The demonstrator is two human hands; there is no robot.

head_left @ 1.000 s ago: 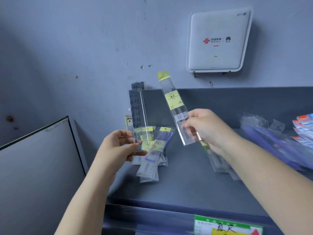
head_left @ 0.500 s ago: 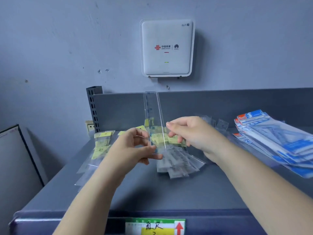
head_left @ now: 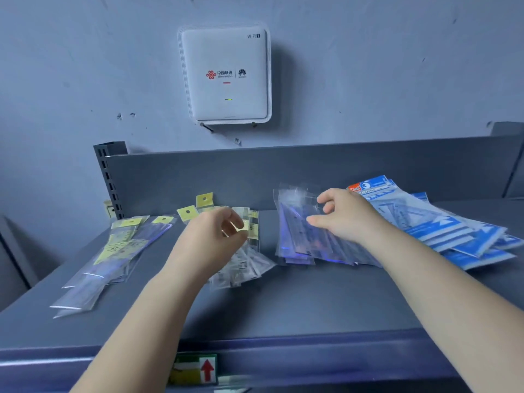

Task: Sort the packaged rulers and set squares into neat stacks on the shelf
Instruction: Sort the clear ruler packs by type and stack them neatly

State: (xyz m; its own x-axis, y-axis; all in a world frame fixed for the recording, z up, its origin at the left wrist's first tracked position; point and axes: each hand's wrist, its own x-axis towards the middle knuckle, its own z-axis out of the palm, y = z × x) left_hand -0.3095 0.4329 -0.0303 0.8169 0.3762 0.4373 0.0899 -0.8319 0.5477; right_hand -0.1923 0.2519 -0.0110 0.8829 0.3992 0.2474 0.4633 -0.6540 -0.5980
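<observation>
Now both hands work over the packaged rulers on the grey shelf [head_left: 283, 307].

Left hand [head_left: 209, 242] hovers with loosely curled fingers over the middle ruler pile [head_left: 243, 268], whether gripping I cannot tell; right hand [head_left: 346, 217] rests spread fingers on the clear purple-tinted packs [head_left: 300, 239]. Blue set-square packs [head_left: 442, 222] lie far right, yellow-tagged rulers [head_left: 113, 251] left.
</observation>
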